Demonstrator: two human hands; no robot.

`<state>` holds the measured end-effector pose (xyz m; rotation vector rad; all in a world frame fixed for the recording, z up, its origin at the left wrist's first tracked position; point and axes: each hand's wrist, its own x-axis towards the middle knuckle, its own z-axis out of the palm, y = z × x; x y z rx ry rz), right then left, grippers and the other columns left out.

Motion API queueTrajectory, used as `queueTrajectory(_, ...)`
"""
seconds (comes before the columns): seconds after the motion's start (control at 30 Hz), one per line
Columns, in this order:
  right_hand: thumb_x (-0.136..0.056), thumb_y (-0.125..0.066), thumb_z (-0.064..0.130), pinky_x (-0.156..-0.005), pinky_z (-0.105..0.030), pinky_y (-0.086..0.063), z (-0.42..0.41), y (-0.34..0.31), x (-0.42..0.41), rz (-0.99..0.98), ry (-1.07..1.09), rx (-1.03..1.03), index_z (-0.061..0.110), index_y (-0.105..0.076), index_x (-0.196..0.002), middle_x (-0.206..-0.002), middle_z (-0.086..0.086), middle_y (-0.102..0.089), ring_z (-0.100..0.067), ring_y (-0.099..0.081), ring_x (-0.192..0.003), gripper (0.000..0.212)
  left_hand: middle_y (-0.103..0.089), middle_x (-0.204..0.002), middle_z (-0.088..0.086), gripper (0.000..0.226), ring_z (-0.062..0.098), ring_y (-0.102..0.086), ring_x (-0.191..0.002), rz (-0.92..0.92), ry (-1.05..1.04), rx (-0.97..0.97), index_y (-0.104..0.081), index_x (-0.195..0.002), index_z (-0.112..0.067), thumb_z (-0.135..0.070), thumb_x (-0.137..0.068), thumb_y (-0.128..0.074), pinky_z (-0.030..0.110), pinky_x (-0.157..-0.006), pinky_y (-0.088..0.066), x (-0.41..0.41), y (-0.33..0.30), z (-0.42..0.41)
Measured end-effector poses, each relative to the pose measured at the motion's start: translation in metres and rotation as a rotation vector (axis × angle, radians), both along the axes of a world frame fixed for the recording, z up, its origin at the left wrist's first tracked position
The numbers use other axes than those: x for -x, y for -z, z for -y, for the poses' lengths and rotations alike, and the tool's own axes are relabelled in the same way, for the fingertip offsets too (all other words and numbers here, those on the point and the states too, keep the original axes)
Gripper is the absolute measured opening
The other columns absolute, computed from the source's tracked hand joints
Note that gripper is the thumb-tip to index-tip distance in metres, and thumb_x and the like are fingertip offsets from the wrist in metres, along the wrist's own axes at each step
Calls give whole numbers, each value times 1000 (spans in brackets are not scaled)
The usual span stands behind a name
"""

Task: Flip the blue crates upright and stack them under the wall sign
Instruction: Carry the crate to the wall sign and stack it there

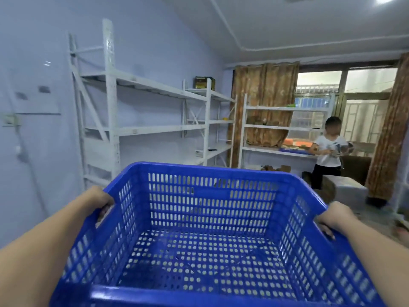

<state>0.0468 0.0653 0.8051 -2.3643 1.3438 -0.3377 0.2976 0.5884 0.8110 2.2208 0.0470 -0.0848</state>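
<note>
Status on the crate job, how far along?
Done: this blue crate is upright, open side up and empty. In hand: left hand and right hand grip its side rims, carrying it. Left: stacking it under the wall sign; no stack or other crates are in view, so the count remaining is unknown.

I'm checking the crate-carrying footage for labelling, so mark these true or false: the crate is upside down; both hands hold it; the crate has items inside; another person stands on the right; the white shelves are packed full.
1. The blue perforated plastic crate is upside down. False: it is upright, open side up.
2. The left hand and right hand each grip a side rim. True.
3. The crate holds items. False: it is empty.
4. Another person stands at right. True.
5. The white metal shelves are packed full. False: they are mostly bare.
</note>
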Motion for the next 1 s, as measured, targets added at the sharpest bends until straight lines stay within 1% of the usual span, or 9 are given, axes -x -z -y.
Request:
queueTrajectory(0.07, -81, -65, 22, -58, -30, -54, -26, 1, -36, -9, -63, 9, 4, -59, -50, -48, -7, -61, -22, -61, -50, 36, -38, -29, 8, 34, 19, -32, -20, 3, -60, 17, -43, -55, 0, 9, -88, -50, 20, -29, -34, -3, -2, -37)
queueTrajectory(0.13, -79, -67, 20, -49, -26, -45, -48, 0, -69, 3, -105, 14, 5, -58, -54, -50, -7, -58, -21, -56, -49, 31, -37, -28, 7, 36, 19, -30, -17, -1, -124, 30, -43, -55, -1, 9, -88, -50, 19, -27, -33, -5, -2, -69)
queueTrajectory(0.3, -77, -70, 21, -43, -23, -36, -90, 3, -149, -19, -246, 1, 6, -56, -63, -59, -7, -59, -19, -55, -53, 25, -39, -32, 8, 36, 19, -32, -23, -31, -246, -13, -45, -54, -1, 6, -89, -53, 22, -32, -35, -9, 3, -132)
queueTrajectory(0.43, -76, -70, 20, -55, -26, -44, -117, 15, -216, -30, -352, 12, 5, -55, -62, -61, -7, -58, -23, -57, -57, 26, -42, -32, 10, 41, 21, -35, -25, -62, -335, -67, -47, -47, 0, 5, -88, -53, 27, -41, -38, -12, 13, -169)
queueTrajectory(0.5, -76, -71, 20, -61, -27, -44, -132, 22, -250, -31, -419, 6, 3, -54, -67, -75, -11, -62, -28, -61, -70, 25, -43, -32, 12, 44, 21, -36, -26, -63, -388, -90, -47, -43, 0, 4, -87, -53, 29, -44, -38, -11, 18, -184)
queueTrajectory(0.63, -77, -70, 19, -59, -27, -44, -165, 33, -311, -42, -551, -13, 2, -54, -69, -84, -14, -65, -28, -61, -72, 25, -42, -31, 11, 43, 21, -35, -23, -61, -528, -112, -47, -46, 0, 4, -88, -54, 26, -40, -38, 1, 20, -208)
queueTrajectory(0.77, -80, -68, 24, -61, -28, -45, -210, 30, -357, -41, -694, 25, 4, -59, -80, -71, -9, -59, -25, -58, -64, 22, -41, -31, 11, 38, 21, -35, -24, -79, -651, -126, -46, -51, 2, 2, -90, -52, 28, -44, -38, 22, 20, -240)
queueTrajectory(0.93, -80, -65, 18, -60, -28, -52, -284, 19, -395, -15, -850, -1, 6, -56, -69, -71, -13, -68, -25, -66, -64, 19, -41, -35, 10, 31, 19, -34, -26, -86, -811, -83, -47, -59, 2, 3, -90, -51, 26, -40, -37, 54, 19, -291)
queueTrajectory(1.0, -81, -64, 14, -52, -25, -50, -317, 18, -409, 3, -894, -38, 4, -59, -68, -59, -11, -66, -23, -62, -51, 16, -40, -35, 10, 34, 19, -34, -25, -83, -862, -85, -47, -57, 1, 3, -91, -51, 25, -40, -37, 68, 17, -312)
